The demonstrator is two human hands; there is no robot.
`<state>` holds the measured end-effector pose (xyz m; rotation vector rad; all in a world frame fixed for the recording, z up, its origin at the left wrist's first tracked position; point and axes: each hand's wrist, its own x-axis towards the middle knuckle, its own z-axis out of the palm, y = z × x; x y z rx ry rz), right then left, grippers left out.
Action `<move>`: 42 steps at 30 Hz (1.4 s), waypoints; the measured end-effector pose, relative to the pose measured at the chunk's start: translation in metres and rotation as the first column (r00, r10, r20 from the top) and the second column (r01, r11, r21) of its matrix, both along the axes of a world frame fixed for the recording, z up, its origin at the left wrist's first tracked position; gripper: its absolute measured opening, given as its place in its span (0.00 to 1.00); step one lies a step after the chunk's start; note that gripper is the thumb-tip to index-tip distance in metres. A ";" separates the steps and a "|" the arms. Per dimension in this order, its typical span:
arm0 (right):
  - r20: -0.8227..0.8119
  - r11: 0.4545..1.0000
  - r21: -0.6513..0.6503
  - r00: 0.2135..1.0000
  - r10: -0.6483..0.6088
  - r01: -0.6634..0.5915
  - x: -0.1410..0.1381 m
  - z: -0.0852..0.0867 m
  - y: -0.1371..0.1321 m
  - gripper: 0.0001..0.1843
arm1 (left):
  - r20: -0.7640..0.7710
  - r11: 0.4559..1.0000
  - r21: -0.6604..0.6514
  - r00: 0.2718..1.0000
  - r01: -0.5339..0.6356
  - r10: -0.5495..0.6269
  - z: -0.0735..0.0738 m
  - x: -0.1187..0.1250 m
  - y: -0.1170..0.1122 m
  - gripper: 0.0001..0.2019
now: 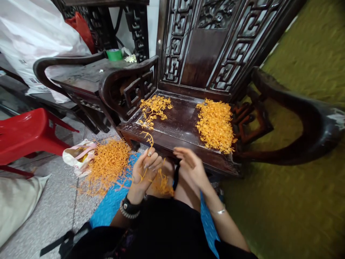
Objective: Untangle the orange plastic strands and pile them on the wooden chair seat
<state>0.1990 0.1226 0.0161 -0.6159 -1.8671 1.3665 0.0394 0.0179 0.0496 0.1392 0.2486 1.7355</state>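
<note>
ornate dark wooden chair (199, 61), red plastic stool (27, 131), grey speckled tile floor (60, 205)

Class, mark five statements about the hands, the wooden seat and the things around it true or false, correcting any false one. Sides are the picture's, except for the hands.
1. The left hand holds a thin orange strand. True.
2. The right hand grips the green roll. False: the roll lies on the side table.
3. The right orange pile on the wooden seat is larger than the left orange pile. True.
4. The red stool stands right of the seat. False: it stands left.
5. A loose orange heap lies lower than the seat. True.
</note>
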 end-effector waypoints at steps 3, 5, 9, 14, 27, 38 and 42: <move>-0.134 0.893 -0.274 0.934 0.331 -0.356 -0.029 -0.022 -0.046 0.33 | 0.043 0.999 0.001 0.998 -0.036 0.036 0.002 -0.004 0.004 0.13; -0.171 0.851 -0.353 0.921 0.351 -0.389 -0.041 -0.030 -0.058 0.35 | 0.019 0.998 -0.009 0.998 -0.063 0.063 0.000 -0.007 0.004 0.14; -0.116 0.832 -0.449 0.944 0.308 -0.326 -0.045 -0.026 -0.062 0.24 | -0.055 0.993 -0.025 0.992 -0.119 0.118 -0.005 -0.017 -0.002 0.14; 0.001 0.815 -0.454 0.915 0.404 -0.360 -0.037 -0.014 -0.068 0.23 | -0.150 0.920 0.053 0.907 -0.389 0.393 -0.001 -0.032 -0.009 0.14; -0.040 0.777 -0.533 0.928 0.371 -0.334 -0.028 -0.015 -0.078 0.20 | -0.331 0.855 0.070 0.796 -0.514 0.506 0.018 -0.031 -0.023 0.22; 0.273 0.971 0.206 0.945 -0.179 0.124 -0.008 -0.017 -0.081 0.21 | -0.475 0.780 0.067 0.668 -0.622 0.573 0.010 -0.035 -0.036 0.19; 0.302 0.894 0.445 0.949 -0.092 -0.054 0.002 -0.008 -0.092 0.24 | -0.478 0.658 0.164 0.524 -0.735 0.705 0.022 -0.037 -0.042 0.21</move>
